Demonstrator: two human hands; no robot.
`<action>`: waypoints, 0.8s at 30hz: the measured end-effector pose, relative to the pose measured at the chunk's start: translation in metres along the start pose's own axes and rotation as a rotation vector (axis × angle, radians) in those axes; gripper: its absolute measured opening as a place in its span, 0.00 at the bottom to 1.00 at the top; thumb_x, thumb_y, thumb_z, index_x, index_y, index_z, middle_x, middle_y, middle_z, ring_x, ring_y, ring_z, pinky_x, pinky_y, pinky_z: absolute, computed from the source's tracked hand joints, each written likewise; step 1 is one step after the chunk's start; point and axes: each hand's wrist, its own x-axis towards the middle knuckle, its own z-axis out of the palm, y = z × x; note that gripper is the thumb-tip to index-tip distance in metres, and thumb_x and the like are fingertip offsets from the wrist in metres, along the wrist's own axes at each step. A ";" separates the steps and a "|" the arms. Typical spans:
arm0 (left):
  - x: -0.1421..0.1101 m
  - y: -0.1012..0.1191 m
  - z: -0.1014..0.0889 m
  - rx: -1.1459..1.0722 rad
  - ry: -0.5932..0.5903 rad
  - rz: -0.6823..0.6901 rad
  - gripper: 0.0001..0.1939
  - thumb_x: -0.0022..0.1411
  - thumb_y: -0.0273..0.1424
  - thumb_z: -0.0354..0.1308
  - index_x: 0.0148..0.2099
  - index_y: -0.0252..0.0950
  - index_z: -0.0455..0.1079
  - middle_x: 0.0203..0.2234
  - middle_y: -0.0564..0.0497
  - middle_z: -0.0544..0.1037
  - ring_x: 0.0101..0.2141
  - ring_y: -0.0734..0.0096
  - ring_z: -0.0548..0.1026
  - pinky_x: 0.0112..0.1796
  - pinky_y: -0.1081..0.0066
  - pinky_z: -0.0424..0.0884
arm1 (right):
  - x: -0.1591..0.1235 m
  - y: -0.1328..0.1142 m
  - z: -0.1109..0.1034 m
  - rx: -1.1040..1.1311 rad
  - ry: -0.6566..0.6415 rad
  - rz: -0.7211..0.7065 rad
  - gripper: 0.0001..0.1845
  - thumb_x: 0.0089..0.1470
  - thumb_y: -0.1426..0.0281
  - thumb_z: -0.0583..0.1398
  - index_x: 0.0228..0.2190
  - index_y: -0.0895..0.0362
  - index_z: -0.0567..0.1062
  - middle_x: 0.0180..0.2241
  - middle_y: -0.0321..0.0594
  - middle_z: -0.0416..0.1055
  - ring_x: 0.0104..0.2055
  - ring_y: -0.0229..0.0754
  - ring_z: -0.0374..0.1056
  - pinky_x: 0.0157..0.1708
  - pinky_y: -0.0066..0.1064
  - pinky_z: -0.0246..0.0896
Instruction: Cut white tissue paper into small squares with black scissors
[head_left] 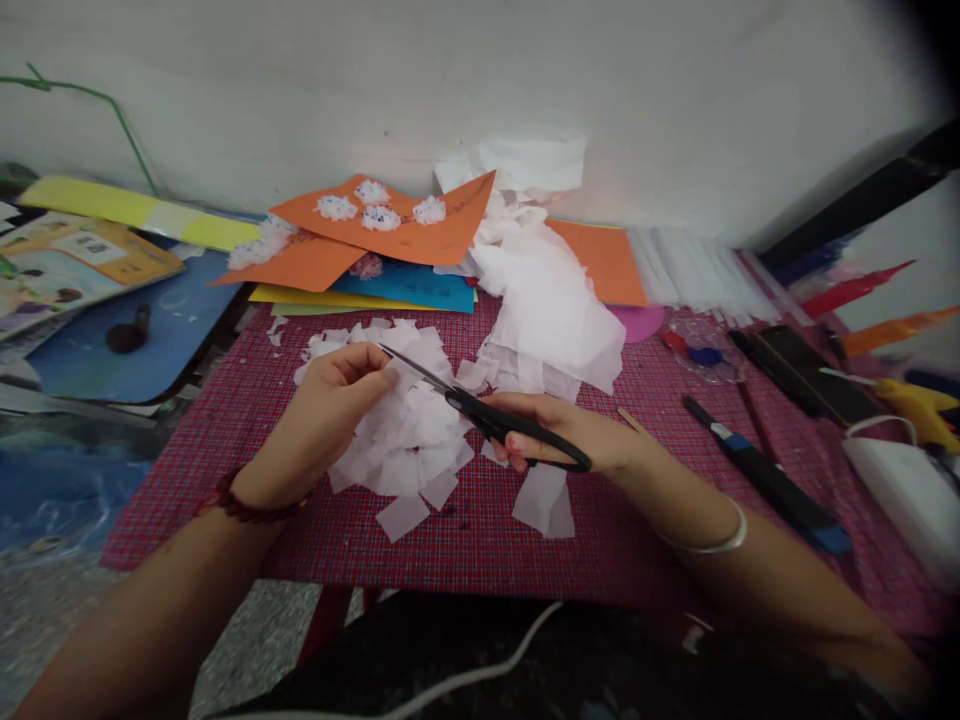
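Observation:
My right hand [559, 432] grips black-handled scissors [480, 410], whose blades point up and left toward my left hand [330, 410]. The fingers of that hand are pinched on a small piece of white tissue paper [379, 372] right at the blade tips. Under both hands lies a heap of cut white tissue pieces [409, 440] on the red checked cloth [225, 460]. A larger crumpled pile of white tissue [551, 300] rises behind the scissors.
Orange card sheets [420, 235] with white tissue flowers lie at the back, over blue and yellow sheets. A black and blue pen [765, 470], a yellow glue gun [919, 405], a white box [904, 495] and coloured sticks are at the right. Books lie at far left.

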 end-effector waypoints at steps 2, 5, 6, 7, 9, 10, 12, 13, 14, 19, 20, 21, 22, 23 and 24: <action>-0.001 0.000 0.001 0.006 -0.007 0.008 0.11 0.50 0.33 0.67 0.28 0.36 0.67 0.20 0.54 0.68 0.20 0.78 0.61 0.20 0.76 0.54 | 0.000 -0.001 0.001 0.019 0.005 -0.004 0.37 0.58 0.45 0.64 0.53 0.62 0.68 0.34 0.35 0.63 0.31 0.32 0.62 0.28 0.26 0.63; -0.003 0.002 0.002 -0.005 0.002 -0.008 0.11 0.51 0.33 0.67 0.28 0.36 0.67 0.21 0.53 0.70 0.20 0.78 0.61 0.19 0.76 0.54 | 0.000 -0.002 0.002 0.025 0.025 -0.010 0.35 0.58 0.46 0.64 0.52 0.62 0.69 0.32 0.33 0.64 0.28 0.31 0.62 0.26 0.25 0.62; -0.003 0.003 0.003 -0.012 0.010 -0.019 0.11 0.51 0.33 0.67 0.28 0.36 0.67 0.21 0.53 0.70 0.20 0.78 0.62 0.19 0.76 0.55 | -0.001 -0.002 0.003 0.024 0.036 -0.014 0.34 0.59 0.47 0.64 0.52 0.62 0.69 0.31 0.32 0.64 0.28 0.31 0.61 0.26 0.25 0.61; -0.003 0.004 0.002 -0.027 0.015 -0.032 0.11 0.52 0.33 0.67 0.29 0.36 0.68 0.22 0.53 0.70 0.20 0.77 0.62 0.19 0.76 0.55 | 0.000 -0.002 0.004 0.024 0.050 -0.018 0.32 0.60 0.49 0.64 0.51 0.62 0.69 0.29 0.31 0.63 0.27 0.31 0.60 0.25 0.25 0.60; -0.001 0.005 0.000 -0.084 0.000 -0.061 0.10 0.50 0.33 0.68 0.30 0.37 0.70 0.22 0.53 0.71 0.21 0.76 0.65 0.20 0.76 0.59 | 0.000 -0.001 0.005 0.025 0.073 -0.023 0.30 0.61 0.50 0.64 0.50 0.62 0.70 0.26 0.29 0.62 0.24 0.30 0.58 0.23 0.24 0.57; 0.001 0.005 -0.002 -0.114 -0.024 -0.084 0.10 0.48 0.33 0.69 0.30 0.37 0.71 0.22 0.53 0.71 0.21 0.76 0.66 0.20 0.75 0.61 | 0.000 0.000 0.005 0.027 0.087 -0.028 0.29 0.61 0.50 0.64 0.50 0.62 0.70 0.26 0.29 0.62 0.23 0.29 0.57 0.22 0.24 0.56; 0.004 0.004 -0.006 -0.136 -0.089 -0.131 0.11 0.46 0.33 0.70 0.27 0.36 0.71 0.21 0.54 0.70 0.20 0.75 0.67 0.21 0.74 0.63 | 0.000 0.001 0.004 0.025 0.116 -0.039 0.29 0.61 0.49 0.63 0.50 0.61 0.70 0.27 0.29 0.63 0.22 0.29 0.57 0.20 0.24 0.54; 0.005 0.004 -0.008 -0.125 -0.117 -0.144 0.11 0.46 0.32 0.70 0.26 0.36 0.70 0.20 0.54 0.69 0.19 0.76 0.67 0.20 0.74 0.62 | 0.000 0.002 0.003 0.013 0.123 -0.047 0.30 0.61 0.49 0.63 0.51 0.61 0.69 0.29 0.30 0.63 0.22 0.29 0.57 0.21 0.24 0.54; 0.006 0.004 -0.010 -0.104 -0.134 -0.145 0.11 0.46 0.32 0.70 0.24 0.36 0.69 0.18 0.54 0.68 0.18 0.77 0.65 0.20 0.74 0.59 | 0.000 0.003 0.002 -0.011 0.120 -0.061 0.31 0.61 0.48 0.63 0.51 0.61 0.69 0.30 0.31 0.63 0.24 0.30 0.58 0.22 0.25 0.55; 0.005 0.008 -0.015 -0.148 -0.025 -0.049 0.09 0.45 0.28 0.69 0.24 0.36 0.69 0.18 0.55 0.69 0.19 0.79 0.65 0.21 0.75 0.58 | -0.002 0.001 -0.005 -0.170 0.004 -0.175 0.37 0.60 0.43 0.60 0.54 0.62 0.67 0.36 0.38 0.64 0.35 0.36 0.60 0.34 0.29 0.62; 0.005 0.009 -0.014 -0.189 0.028 -0.026 0.10 0.44 0.27 0.69 0.24 0.37 0.69 0.19 0.55 0.70 0.20 0.79 0.66 0.22 0.76 0.60 | -0.002 0.001 -0.006 -0.182 -0.017 -0.178 0.38 0.61 0.43 0.60 0.54 0.63 0.67 0.36 0.38 0.63 0.36 0.36 0.60 0.35 0.30 0.62; 0.005 0.009 -0.014 -0.229 0.077 -0.005 0.10 0.44 0.27 0.70 0.25 0.37 0.70 0.20 0.56 0.71 0.20 0.79 0.67 0.23 0.76 0.62 | -0.002 0.001 -0.006 -0.189 -0.026 -0.171 0.38 0.61 0.43 0.59 0.55 0.63 0.66 0.37 0.39 0.63 0.36 0.37 0.59 0.36 0.30 0.62; 0.005 0.010 -0.014 -0.261 0.115 0.012 0.10 0.44 0.27 0.70 0.26 0.38 0.70 0.20 0.56 0.71 0.21 0.79 0.67 0.23 0.76 0.64 | -0.002 0.000 -0.006 -0.199 -0.028 -0.158 0.38 0.62 0.43 0.59 0.55 0.63 0.66 0.38 0.39 0.63 0.37 0.37 0.59 0.37 0.31 0.62; 0.005 0.010 -0.013 -0.280 0.140 0.023 0.10 0.44 0.26 0.70 0.26 0.38 0.71 0.20 0.56 0.72 0.21 0.78 0.67 0.24 0.76 0.64 | -0.002 0.000 -0.006 -0.211 -0.024 -0.143 0.38 0.62 0.43 0.59 0.55 0.64 0.66 0.39 0.40 0.64 0.38 0.38 0.60 0.38 0.32 0.62; 0.006 0.009 -0.012 -0.282 0.146 0.022 0.10 0.44 0.26 0.71 0.26 0.38 0.71 0.20 0.56 0.72 0.21 0.78 0.67 0.23 0.77 0.64 | -0.002 -0.001 -0.005 -0.220 -0.020 -0.128 0.38 0.61 0.43 0.59 0.55 0.64 0.67 0.40 0.41 0.64 0.39 0.39 0.60 0.39 0.32 0.62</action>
